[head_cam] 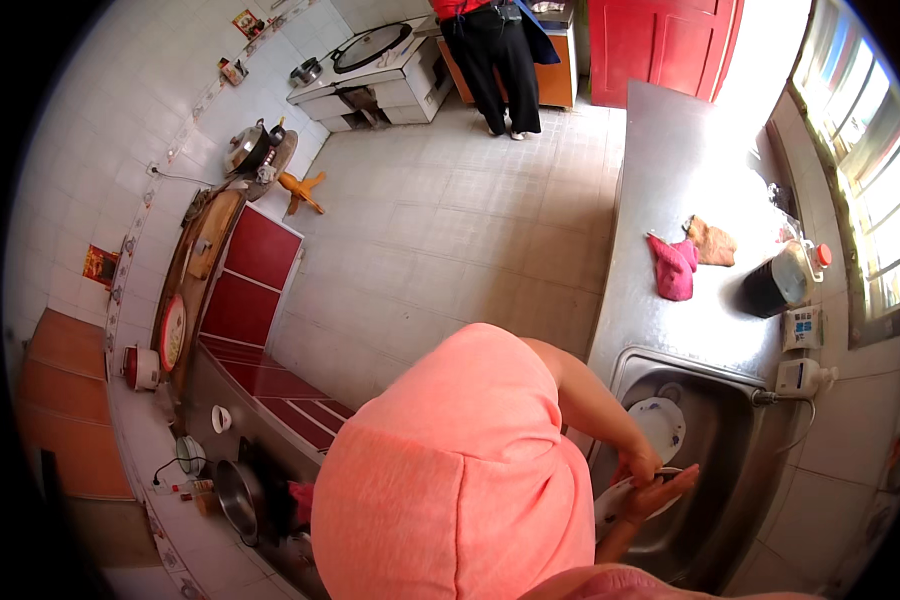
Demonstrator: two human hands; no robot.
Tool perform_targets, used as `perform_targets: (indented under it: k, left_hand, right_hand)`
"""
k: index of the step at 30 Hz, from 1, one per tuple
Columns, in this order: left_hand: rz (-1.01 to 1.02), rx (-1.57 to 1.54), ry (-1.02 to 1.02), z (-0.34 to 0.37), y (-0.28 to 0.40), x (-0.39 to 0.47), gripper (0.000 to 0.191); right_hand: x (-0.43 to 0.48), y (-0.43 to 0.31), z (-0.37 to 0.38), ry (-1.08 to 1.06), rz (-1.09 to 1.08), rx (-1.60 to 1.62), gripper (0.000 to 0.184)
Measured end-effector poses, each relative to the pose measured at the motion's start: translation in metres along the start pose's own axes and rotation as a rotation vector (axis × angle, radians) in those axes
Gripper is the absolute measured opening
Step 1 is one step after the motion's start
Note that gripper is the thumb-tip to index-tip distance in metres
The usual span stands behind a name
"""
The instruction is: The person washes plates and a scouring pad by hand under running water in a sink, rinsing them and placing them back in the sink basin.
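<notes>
Both my hands are over a stainless steel sink (709, 517), on a white plate (613, 501) with a coloured pattern. Coming in from above, my left hand (637, 459) has its fingers curled at the plate. My right hand (661, 495) lies against the same plate with its fingers stretched out straight, partly covering it; whether it grips the rim is unclear. Another white plate (658, 426) with small blue motifs rests in the sink just beyond my left forearm. A metal faucet (765, 397) with a thin hose stands at the sink's far edge.
On the steel counter (645, 180) lie a pink cloth (675, 271) and a brown cloth (711, 241). Near the wall are a red-capped jug (780, 279) of dark liquid and a white bottle (797, 377). A person (491, 67) stands across the room; a metal pot (238, 495) is behind me.
</notes>
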State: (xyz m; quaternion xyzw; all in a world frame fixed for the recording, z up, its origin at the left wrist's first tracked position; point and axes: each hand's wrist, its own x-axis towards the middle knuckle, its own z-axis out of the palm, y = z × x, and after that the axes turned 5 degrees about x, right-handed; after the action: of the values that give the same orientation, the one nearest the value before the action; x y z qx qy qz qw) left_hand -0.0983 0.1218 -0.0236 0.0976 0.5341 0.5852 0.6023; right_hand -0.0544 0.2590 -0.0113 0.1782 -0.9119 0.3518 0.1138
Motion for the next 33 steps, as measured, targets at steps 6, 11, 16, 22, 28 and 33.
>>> perform_targets:
  k: [6,11,16,22,28,33]
  left_hand:
    - [0.076,0.120,0.111,0.004,0.006,-0.010,0.042]
    - [-0.131,-0.073,-0.295,-0.033,0.023,-0.003,0.042]
    - [-0.132,-0.327,-0.274,-0.011,0.017,0.006,0.038]
    - [0.086,-0.154,0.102,0.004,-0.004,0.002,0.038]
    - [0.053,-0.077,0.193,0.012,-0.009,-0.012,0.051]
    - [0.037,-0.081,0.054,0.017,-0.028,-0.001,0.068]
  right_hand:
    - [-0.020,0.077,0.000,0.043,0.428,0.216,0.050]
    - [0.010,0.061,-0.039,-0.177,0.220,0.082,0.049]
    - [0.033,0.008,-0.025,-0.096,-0.402,-0.215,0.054]
    - [-0.007,0.007,0.020,0.081,-0.079,0.020,0.062]
    - [-0.016,0.071,0.031,0.346,0.197,-0.217,0.057]
    - [-0.017,0.019,0.011,0.219,0.089,-0.064,0.054]
